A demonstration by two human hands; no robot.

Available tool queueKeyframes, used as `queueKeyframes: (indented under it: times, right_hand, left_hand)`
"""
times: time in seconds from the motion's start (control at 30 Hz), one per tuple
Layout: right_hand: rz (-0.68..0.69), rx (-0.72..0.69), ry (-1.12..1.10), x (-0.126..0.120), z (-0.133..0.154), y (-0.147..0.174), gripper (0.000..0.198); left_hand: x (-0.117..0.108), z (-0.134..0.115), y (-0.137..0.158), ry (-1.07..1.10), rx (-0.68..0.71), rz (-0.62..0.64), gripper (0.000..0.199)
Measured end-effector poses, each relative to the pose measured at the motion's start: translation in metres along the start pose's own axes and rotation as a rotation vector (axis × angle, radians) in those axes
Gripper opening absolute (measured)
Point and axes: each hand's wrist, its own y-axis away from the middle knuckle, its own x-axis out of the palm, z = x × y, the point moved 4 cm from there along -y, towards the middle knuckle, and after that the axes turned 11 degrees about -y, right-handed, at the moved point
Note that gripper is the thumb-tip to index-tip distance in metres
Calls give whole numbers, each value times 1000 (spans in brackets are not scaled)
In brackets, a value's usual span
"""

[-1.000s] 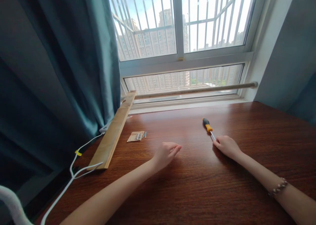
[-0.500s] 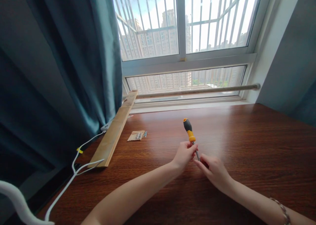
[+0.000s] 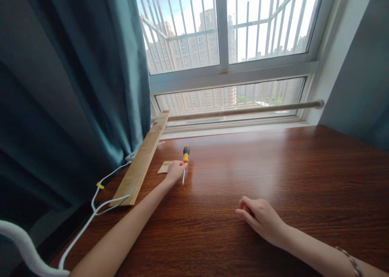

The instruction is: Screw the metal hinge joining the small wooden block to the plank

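Just 1 camera looks on here, from the person's head, close above the desk (image 3: 304,167), facing forward and down past the left hand (image 3: 175,171) and right hand (image 3: 261,218) toward the window (image 3: 224,68), curtain (image 3: 91,66) along its left.

Blue curtain (image 3: 91,66) is hanging down the left, kinda bunching by the window (image 3: 224,33). A plank (image 3: 140,165) is lying along the left side of the brown table (image 3: 304,167), and a white cable (image 3: 96,212) with a yellow tag (image 3: 100,185) is snaking past, one branch resting on the plank's near end. A pole (image 3: 246,111) is running across the window, low down. Outside, bars (image 3: 257,29) are standing and towers (image 3: 209,21) are rising behind.
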Motion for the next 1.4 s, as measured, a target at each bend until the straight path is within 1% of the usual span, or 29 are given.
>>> queueKeyframes:
  times: [0.1,0.23,0.33,0.43,0.77,0.93,1.2,1.4]
  right_hand:
    - [9,-1,5,1,-1,0,32]
    - [15,3,5,0,-1,1,33]
    - [19,5,11,0,-1,1,32]
    - [22,5,10,1,-2,0,33]
    - [23,0,-4,0,-2,1,32]
    - [26,-2,-1,-1,-2,1,31]
    - [22,7,12,-1,-2,0,31]
    - [26,18,26,-1,-1,0,29]
  left_hand:
    - [-3,11,-3,-166,32,0,34]
    - [-1,15,-4,-274,44,32,36]
    - [3,17,-8,-316,60,47,38]
    - [6,19,-12,-364,78,37,38]
    - [12,19,-22,-489,60,69,34]
    - [16,22,-25,-532,95,88,33]
    - [15,28,-22,-630,101,87,38]
    - [11,21,-13,-765,122,61,46]
